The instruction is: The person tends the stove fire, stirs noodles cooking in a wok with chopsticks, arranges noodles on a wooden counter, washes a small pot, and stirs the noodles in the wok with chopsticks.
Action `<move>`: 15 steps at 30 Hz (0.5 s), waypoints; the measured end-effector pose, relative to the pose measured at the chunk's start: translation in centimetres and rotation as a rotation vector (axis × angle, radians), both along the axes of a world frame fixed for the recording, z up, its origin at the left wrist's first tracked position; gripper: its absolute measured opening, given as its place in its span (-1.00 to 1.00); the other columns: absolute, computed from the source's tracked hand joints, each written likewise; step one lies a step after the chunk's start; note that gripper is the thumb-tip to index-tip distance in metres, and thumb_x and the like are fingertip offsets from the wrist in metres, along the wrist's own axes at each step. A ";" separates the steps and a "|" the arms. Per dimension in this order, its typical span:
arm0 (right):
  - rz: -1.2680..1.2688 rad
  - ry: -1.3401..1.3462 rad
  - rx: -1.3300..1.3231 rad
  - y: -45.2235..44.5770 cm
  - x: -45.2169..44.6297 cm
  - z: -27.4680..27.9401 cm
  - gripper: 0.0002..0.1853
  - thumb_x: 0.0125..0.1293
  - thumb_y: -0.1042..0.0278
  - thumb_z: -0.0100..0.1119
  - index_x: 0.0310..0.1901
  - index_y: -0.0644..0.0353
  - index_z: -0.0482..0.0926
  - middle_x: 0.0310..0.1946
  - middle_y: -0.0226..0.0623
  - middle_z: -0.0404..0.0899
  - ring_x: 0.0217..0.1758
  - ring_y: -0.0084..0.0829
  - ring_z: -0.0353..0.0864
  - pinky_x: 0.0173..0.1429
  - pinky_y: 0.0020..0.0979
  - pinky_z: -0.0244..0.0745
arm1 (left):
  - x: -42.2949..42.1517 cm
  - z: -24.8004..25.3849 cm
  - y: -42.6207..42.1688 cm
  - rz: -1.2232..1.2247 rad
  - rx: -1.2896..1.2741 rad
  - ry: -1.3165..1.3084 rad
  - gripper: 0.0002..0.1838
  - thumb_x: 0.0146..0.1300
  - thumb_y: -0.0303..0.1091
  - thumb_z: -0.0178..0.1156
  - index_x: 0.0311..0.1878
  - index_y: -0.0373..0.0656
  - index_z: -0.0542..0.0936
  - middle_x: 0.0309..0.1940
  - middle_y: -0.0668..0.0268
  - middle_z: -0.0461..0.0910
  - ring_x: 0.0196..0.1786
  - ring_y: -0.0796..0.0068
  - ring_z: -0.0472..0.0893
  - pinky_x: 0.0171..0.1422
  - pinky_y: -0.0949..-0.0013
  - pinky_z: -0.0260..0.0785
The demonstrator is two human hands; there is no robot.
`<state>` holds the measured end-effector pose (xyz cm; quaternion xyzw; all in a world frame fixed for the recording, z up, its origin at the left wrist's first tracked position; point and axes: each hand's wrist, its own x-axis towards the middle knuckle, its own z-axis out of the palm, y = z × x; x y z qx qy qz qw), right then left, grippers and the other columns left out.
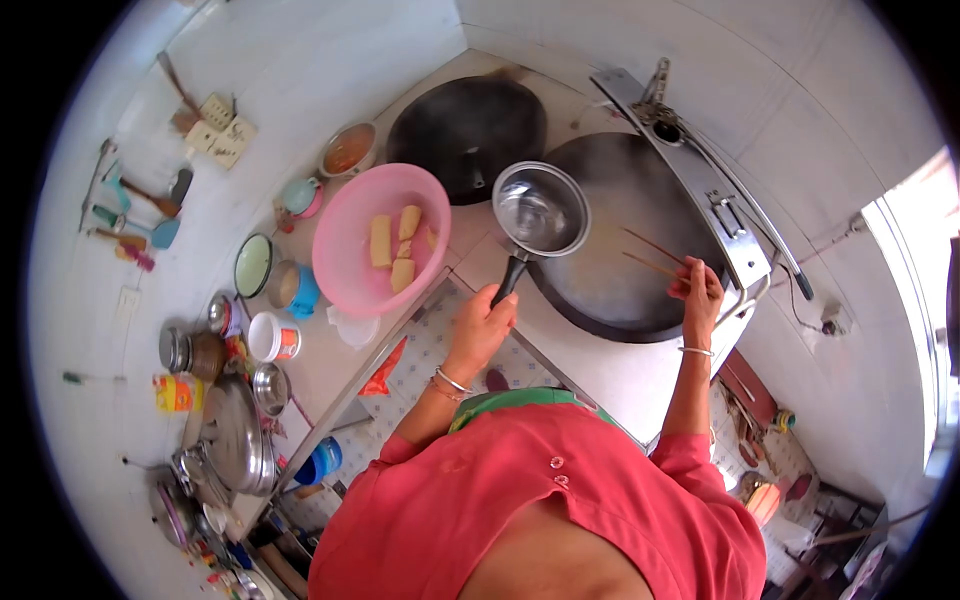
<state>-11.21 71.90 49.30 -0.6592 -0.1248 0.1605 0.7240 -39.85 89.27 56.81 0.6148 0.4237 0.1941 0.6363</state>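
Observation:
My left hand (pixel 482 325) is closed round the black handle of a metal ladle (pixel 541 208), a deep round scoop held level beside the large wok. In my right hand (pixel 698 285) is a pair of chopsticks (pixel 655 250), their tips pointing left over the wok (pixel 600 290). Steam rises from the wok and blurs what is inside. Left of the ladle stands a pink basin (pixel 335 262) with several pale yellow rolled pieces (pixel 381 241) in it.
A black wok lid (pixel 455 125) lies behind the basin. Near it stands a bowl of reddish food (pixel 348 150). A metal press-like frame (pixel 700 185) spans the wok's right side. Pots, tubs and a lidded steel pan (pixel 232 430) crowd the left counter.

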 end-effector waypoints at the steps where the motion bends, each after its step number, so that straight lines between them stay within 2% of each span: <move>1: -0.018 0.016 0.031 0.2 -0.2 0.3 -0.64 0.35 0.11 0.01 -0.14 0.28 0.57 -0.46 -0.32 0.56 -0.55 -0.58 0.51 -0.49 -0.55 0.50 | 0.1 0.0 -0.1 -0.014 -0.010 -0.001 -0.77 0.23 -0.29 0.07 -0.48 -0.20 0.40 -0.67 0.44 0.41 -0.62 0.71 0.34 -0.55 0.56 0.17; 5: -0.024 0.089 0.216 1.0 -0.5 1.5 -0.62 0.36 0.10 -0.02 -0.07 0.30 0.50 -0.42 -0.30 0.53 -0.50 -0.55 0.49 -0.45 -0.54 0.49 | -0.3 -0.9 -0.8 0.003 -0.022 -0.084 -0.78 0.24 -0.27 0.05 -0.43 -0.20 0.41 -0.65 0.43 0.43 -0.61 0.69 0.36 -0.54 0.54 0.20; 7: -0.001 0.146 0.344 1.7 -0.7 2.7 -0.59 0.36 0.08 -0.03 -0.03 0.31 0.45 -0.40 -0.30 0.52 -0.48 -0.55 0.48 -0.43 -0.57 0.46 | -0.7 -1.5 -1.4 0.022 -0.039 -0.135 -0.81 0.27 -0.29 0.07 -0.42 -0.15 0.39 -0.64 0.50 0.35 -0.64 0.79 0.25 -0.60 0.63 0.06; 8: 0.004 0.175 0.370 2.2 -0.9 3.7 -0.59 0.36 0.08 -0.03 -0.02 0.32 0.43 -0.40 -0.30 0.52 -0.46 -0.55 0.48 -0.42 -0.58 0.44 | -1.2 -1.1 -1.8 0.098 -0.029 -0.127 -0.81 0.27 -0.29 0.07 -0.42 -0.15 0.39 -0.64 0.50 0.35 -0.64 0.79 0.25 -0.60 0.63 0.06; 10: 0.129 0.168 0.406 3.3 -1.2 4.5 -0.59 0.37 0.09 -0.04 0.01 0.32 0.44 -0.38 -0.31 0.53 -0.42 -0.55 0.46 -0.38 -0.61 0.40 | -1.8 0.6 -2.4 0.061 -0.072 -0.124 -0.80 0.28 -0.27 0.06 -0.41 -0.16 0.39 -0.64 0.50 0.35 -0.62 0.78 0.25 -0.59 0.61 0.07; 15: 0.385 0.186 0.420 7.0 -5.2 6.5 -0.60 0.40 0.10 -0.11 -0.04 0.34 0.45 -0.41 -0.29 0.53 -0.48 -0.53 0.46 -0.43 -0.56 0.39 | -6.0 0.8 -4.1 0.141 -0.074 -0.207 -0.79 0.31 -0.27 0.03 -0.38 -0.18 0.40 -0.64 0.49 0.35 -0.61 0.77 0.25 -0.57 0.61 0.09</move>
